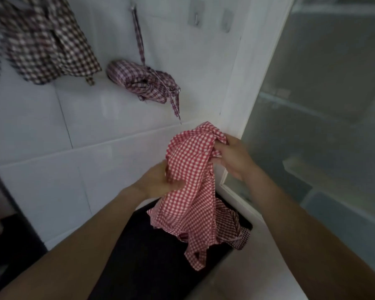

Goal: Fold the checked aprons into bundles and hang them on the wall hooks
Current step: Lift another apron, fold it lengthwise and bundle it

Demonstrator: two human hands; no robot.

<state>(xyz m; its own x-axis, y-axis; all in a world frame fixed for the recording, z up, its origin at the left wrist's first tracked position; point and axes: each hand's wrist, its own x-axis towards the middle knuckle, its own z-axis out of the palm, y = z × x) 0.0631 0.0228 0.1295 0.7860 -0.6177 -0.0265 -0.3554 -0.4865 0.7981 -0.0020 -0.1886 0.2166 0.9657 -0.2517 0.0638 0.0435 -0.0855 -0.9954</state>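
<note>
I hold a red-and-white checked apron (188, 169) in front of the white tiled wall. My left hand (160, 180) grips its lower left side, and my right hand (230, 156) pinches its bunched top right corner. The rest of the cloth hangs down loose. A purple checked apron bundle (139, 81) hangs by its strap from a wall hook (132, 3). A dark brown checked apron (43, 40) hangs unfolded at the upper left. Two bare metal hooks (196, 15) (226, 20) sit on the wall to the right of the strap.
Below the hands stands a black bin (139, 245) with another dark checked cloth (236, 230) at its right edge. A frosted glass panel (323, 105) in a white frame (253, 83) fills the right side. The tiled wall (52, 137) spans the left.
</note>
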